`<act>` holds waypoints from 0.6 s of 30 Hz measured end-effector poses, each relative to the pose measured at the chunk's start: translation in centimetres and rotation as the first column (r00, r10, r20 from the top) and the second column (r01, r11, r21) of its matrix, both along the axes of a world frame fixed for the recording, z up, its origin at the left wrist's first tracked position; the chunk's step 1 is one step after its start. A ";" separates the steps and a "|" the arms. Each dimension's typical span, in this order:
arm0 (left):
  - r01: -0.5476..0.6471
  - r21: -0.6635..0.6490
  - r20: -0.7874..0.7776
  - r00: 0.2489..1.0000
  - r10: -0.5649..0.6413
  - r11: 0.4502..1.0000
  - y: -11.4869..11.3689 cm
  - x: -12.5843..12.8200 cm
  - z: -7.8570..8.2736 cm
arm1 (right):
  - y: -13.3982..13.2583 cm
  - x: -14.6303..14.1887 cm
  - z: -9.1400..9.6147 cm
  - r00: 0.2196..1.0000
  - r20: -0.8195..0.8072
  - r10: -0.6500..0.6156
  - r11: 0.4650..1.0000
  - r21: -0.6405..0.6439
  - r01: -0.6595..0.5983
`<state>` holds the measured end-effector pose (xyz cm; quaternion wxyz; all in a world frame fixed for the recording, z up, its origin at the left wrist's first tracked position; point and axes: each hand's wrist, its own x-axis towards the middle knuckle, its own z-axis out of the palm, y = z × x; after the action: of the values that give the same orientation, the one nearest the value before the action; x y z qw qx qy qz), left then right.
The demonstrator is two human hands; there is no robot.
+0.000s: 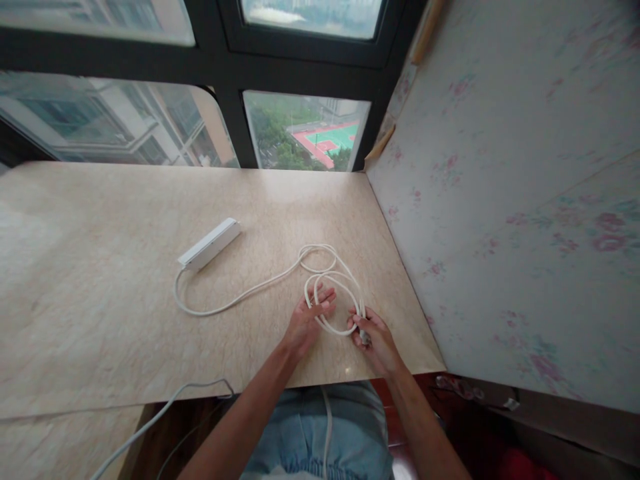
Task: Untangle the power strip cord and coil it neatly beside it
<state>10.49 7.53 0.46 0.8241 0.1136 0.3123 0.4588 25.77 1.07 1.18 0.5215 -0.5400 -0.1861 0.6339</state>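
A white cable (260, 287) runs from one end of a white power strip (210, 245) and lies in loops near the front edge of the stone-look counter. My left hand (303, 325) holds the left side of these loops, thumb over the cable and fingers beneath it, partly extended. On the right side of the same loops, my right hand (376, 340) is closed around the gathered strands. A greyish plug end (365, 337) shows beside its fingers. Another loop rests on the counter beyond my hands. The power strip's top face is plain; its sockets are not visible.
A floral-papered wall (500, 233) bounds the counter (125, 333) on the right. Dark window frames (300, 63) stand along the back. A separate pale cord (165, 407) hangs over the front edge at lower left.
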 end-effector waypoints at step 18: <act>-0.097 -0.226 0.019 0.994 0.104 0.969 -4.7 5.5 0.6 | 0.2 -3.8 -0.5 0.889 0.068 -0.453 0.889 -0.036 0.456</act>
<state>15.94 2.87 1.11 0.8121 -0.0030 0.3548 0.4633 22.00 1.23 0.69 0.6357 -0.5998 -0.0533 0.4830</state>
